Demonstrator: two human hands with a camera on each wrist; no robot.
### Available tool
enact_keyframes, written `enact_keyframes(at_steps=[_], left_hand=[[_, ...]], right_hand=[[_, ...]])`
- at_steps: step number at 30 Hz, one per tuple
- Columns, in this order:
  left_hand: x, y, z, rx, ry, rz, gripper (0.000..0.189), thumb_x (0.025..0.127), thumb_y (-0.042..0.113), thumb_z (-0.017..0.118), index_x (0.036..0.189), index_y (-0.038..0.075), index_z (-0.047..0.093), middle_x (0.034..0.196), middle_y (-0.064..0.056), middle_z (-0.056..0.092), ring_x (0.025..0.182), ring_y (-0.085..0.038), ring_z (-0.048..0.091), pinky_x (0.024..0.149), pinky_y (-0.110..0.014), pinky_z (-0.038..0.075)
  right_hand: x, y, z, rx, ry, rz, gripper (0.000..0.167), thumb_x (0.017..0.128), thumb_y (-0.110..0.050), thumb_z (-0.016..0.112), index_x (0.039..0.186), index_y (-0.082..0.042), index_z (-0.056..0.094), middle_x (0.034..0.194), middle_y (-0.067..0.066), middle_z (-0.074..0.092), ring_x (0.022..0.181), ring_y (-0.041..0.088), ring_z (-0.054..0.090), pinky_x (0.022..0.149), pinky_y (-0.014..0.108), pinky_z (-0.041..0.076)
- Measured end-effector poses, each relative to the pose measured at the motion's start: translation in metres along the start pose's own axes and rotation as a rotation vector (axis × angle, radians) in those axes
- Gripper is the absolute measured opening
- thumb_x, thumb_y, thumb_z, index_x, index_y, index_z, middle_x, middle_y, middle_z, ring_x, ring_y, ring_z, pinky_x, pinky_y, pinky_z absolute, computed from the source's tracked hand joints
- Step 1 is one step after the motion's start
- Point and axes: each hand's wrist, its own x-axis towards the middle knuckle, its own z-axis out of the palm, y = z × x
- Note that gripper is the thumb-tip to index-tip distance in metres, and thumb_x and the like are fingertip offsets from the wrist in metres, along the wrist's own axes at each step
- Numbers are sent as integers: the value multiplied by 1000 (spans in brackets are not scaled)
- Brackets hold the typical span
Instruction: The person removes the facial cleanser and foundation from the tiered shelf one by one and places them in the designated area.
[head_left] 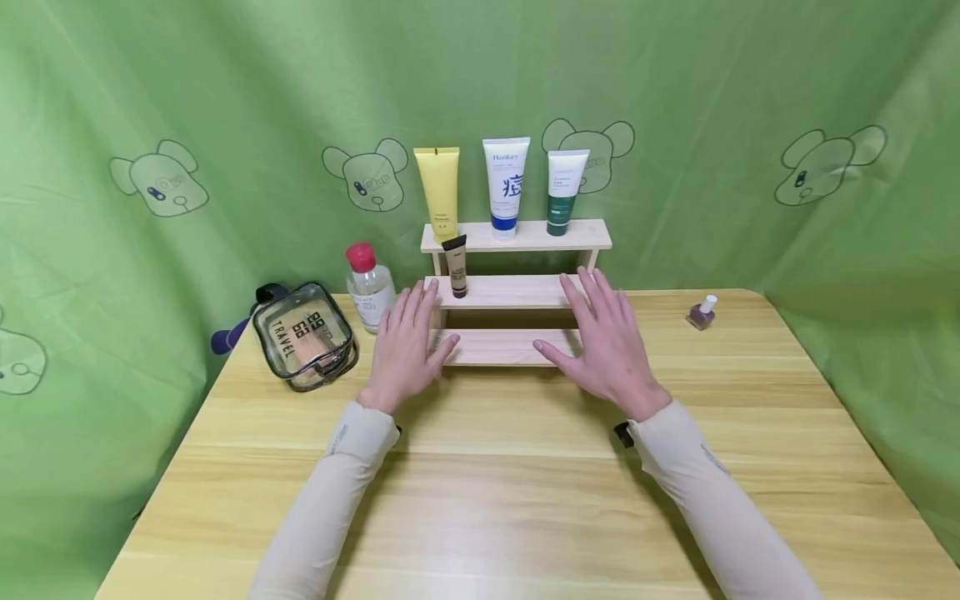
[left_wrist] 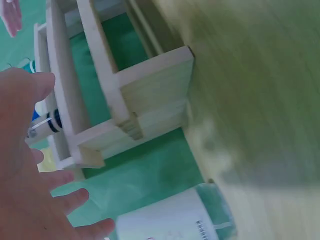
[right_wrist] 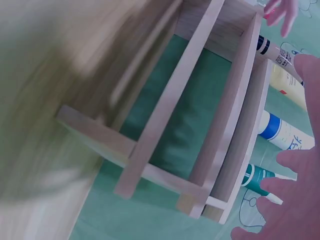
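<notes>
Green fabric printed with outlined bear heads hangs behind and to both sides of a wood-grain surface. Both grips are apart: the left hand and the right hand have their fingers straight and spread, with the thumbs pointing inward. Between them, at the far side of the surface, stands a three-tier wooden display rack, one hand near each end of it; I cannot tell whether any fingertip touches the wood.

On the rack's middle tier, at the left end, a small beige tube with black ends stands close to the left hand's fingertips. On the top tier, three squeeze tubes stand in a row on their caps: a yellow tube at left, a white-and-blue Hankey tube in the middle and a white-and-green tube at right.

Just left of the rack stands a clear bottle with a red cap and white label. Farther left sits a transparent TRAVEL pouch with black trim. Well to the right, a dark purple nail polish bottle with a white cap stands on the surface. Beige sleeves cover both forearms.
</notes>
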Motion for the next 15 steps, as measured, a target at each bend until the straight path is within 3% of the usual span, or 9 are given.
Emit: enact_keyframes(at_steps=[9,15], left_hand=[[13,-12,10,-124,27,-18,90,109,52,59,177,15,13,180,-18,28,166,-41,30,135,-65,26],[20,-18,13,-237,25,-4,89,109,47,61,176,10,15,177,-21,33,164,-42,33,137,-62,25]], right_hand=[[22,-7,-8,54,0,-32,105,97,-61,73,176,-17,20,183,19,18,171,42,15,137,68,14],[41,-7,-16,92,-12,-30,101,101,-58,71,177,-18,18,182,19,24,167,43,26,135,66,24]])
